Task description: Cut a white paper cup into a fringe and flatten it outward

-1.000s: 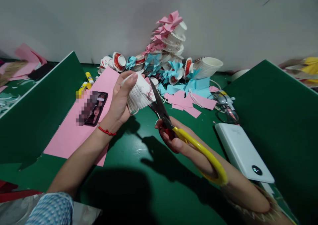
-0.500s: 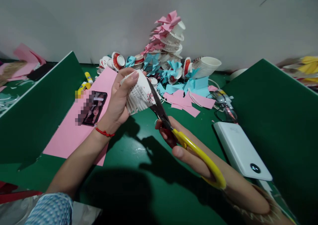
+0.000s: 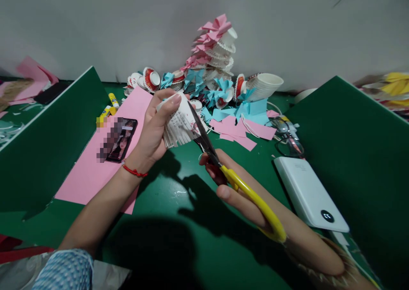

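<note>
My left hand [image 3: 156,119] is closed on a white printed paper cup [image 3: 182,119], its thumb pressed on the near side. The cup's lower edge is cut into a fringe of several thin strips, and pink and red print shows on its right part. My right hand [image 3: 230,183] grips yellow-handled scissors [image 3: 252,196], with the thumb through one loop. Their dark blades [image 3: 204,138] reach up to the cup's right side, one in front of the paper and the other partly hidden behind it.
Pink paper [image 3: 83,175] lies at left with a phone [image 3: 123,140] on it, near glue sticks [image 3: 107,113]. Behind stand decorated, fringed paper cups [image 3: 220,53]. Pink scraps [image 3: 234,130], glasses [image 3: 289,145] and a white power bank [image 3: 309,196] lie right. Green dividers [image 3: 345,145] flank the table.
The scissor handles have shifted slightly up and left, bringing the loops a little closer together. The cup remains in my left hand, nearly in the same place.
</note>
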A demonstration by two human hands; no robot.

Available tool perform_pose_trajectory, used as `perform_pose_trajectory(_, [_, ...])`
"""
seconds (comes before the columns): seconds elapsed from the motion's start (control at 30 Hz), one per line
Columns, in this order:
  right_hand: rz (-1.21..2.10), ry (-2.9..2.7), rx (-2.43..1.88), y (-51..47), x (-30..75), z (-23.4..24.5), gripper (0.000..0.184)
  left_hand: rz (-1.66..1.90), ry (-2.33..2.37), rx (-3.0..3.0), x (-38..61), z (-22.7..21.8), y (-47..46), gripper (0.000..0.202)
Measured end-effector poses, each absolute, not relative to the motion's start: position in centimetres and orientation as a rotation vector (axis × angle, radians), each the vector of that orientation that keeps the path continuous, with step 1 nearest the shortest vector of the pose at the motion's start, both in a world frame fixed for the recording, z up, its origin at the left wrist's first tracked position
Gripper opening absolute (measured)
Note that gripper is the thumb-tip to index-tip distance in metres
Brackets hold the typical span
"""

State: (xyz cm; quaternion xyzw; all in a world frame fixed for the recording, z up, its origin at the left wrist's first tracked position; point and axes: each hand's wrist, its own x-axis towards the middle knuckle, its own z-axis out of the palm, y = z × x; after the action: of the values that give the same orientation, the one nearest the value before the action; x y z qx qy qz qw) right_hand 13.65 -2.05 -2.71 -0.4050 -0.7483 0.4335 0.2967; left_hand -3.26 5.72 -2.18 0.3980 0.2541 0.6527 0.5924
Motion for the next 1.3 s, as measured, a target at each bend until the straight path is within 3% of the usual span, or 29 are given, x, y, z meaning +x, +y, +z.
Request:
perform_pose_trajectory(0.87, [1.181, -1.974, -1.058, -2.12, 13.72, -3.01, 0.062, 1.573, 0.508, 1.010, -3.51, -1.94, 5.67, 0.016])
perform_pose_trajectory(1.3, [1.221, -1.964, -1.068, -2.38, 13.75, -2.71, 0.062, 1.623, 0.657, 0.914, -3.47, -1.36, 5.66, 0.025])
